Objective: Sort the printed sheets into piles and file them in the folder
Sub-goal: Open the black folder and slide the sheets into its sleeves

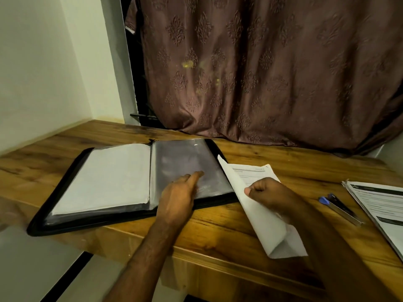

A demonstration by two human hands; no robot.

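Observation:
A black folder (54,192) lies open on the wooden table. Its left page is a clear sleeve with white sheets inside; its right page is an empty grey clear sleeve (187,158). My left hand (178,197) rests on the lower part of that right sleeve, fingers stretched forward. My right hand (268,192) grips a bent bundle of printed sheets (257,212) just right of the folder, its top corner overlapping the folder's right edge. A second pile of printed sheets (383,205) lies at the table's right edge.
Two pens (338,208), one with a blue cap, lie between the held sheets and the right pile. A brown patterned curtain (261,73) hangs behind the table (218,236). A white wall stands at the left. The table's front edge runs under my forearms.

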